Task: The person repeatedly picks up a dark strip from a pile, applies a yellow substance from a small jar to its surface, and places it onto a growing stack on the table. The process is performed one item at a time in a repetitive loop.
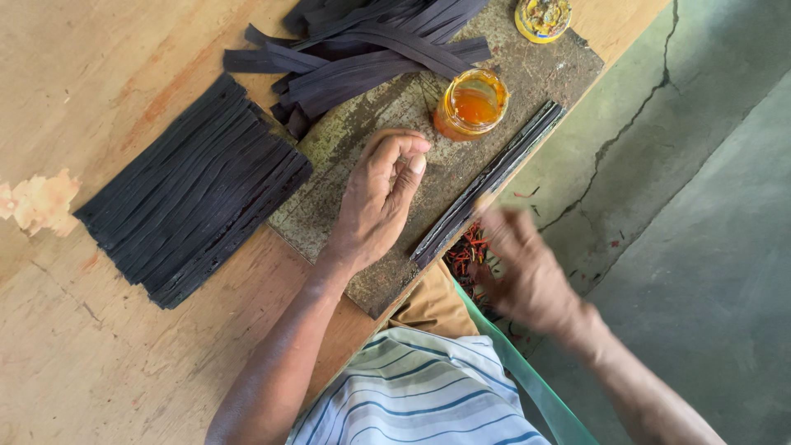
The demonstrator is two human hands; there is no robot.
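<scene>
My left hand [383, 198] hovers over a stained grey work board [371, 124], its fingers curled and the thumb pressed to the fingertips, with nothing visible in it. My right hand [527, 272] is blurred by motion beyond the table edge, its fingertips close to the near end of a long dark strip [494, 177] that lies along the board's edge. An open glass jar of orange paste [474, 103] stands on the board just past my left hand.
A neat mat of dark strips [194, 189] lies side by side on the wooden table [99, 363]. A loose heap of similar strips [371, 41] sits at the far end. A small yellow tin [542, 16], red scraps [470, 255] and cracked concrete floor [700, 206] are nearby.
</scene>
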